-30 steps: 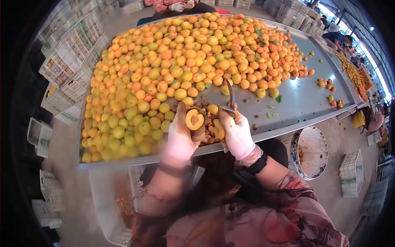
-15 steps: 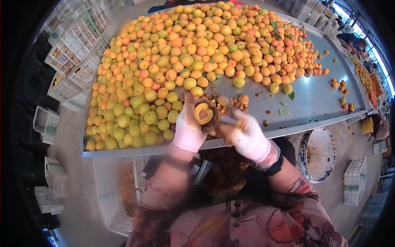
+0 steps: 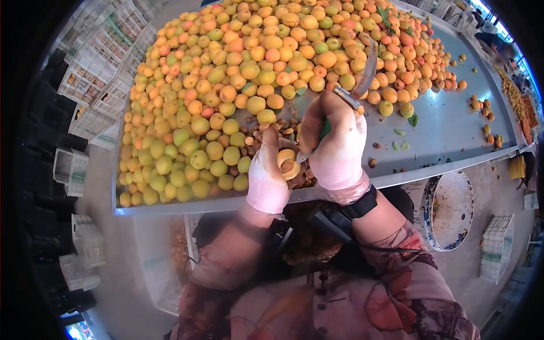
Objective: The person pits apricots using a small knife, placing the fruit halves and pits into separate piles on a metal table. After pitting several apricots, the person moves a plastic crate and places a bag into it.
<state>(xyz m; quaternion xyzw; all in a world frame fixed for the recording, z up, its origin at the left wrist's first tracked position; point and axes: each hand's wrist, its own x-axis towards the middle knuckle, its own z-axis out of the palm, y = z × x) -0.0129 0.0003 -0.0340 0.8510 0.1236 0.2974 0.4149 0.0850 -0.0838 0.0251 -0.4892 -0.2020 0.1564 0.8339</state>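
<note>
My left hand (image 3: 268,177), in a whitish glove with bare fingertips, is closed around a cut apricot (image 3: 289,164) whose pale orange inside faces up. Just to its right, my right hand (image 3: 339,139) grips a knife (image 3: 367,71); the curved blade points up and away from me. Something green shows between the right fingers, too covered to name. Beneath and behind both hands lie brown pits and scraps (image 3: 288,129) on the metal table (image 3: 436,141). A large heap of yellow, orange and green apricots (image 3: 226,73) spreads over the table beyond my hands.
White plastic crates (image 3: 93,85) are stacked at the left. On the floor at the right stand a round white tub (image 3: 450,209) and another crate (image 3: 497,246). The table's raised front edge (image 3: 408,177) runs below my hands. Another person (image 3: 493,42) is at the far right.
My right hand has risen and turned, bringing the knife blade up away from me. The apricot in my left hand has tilted and sits slightly lower. My view has shifted a little.
</note>
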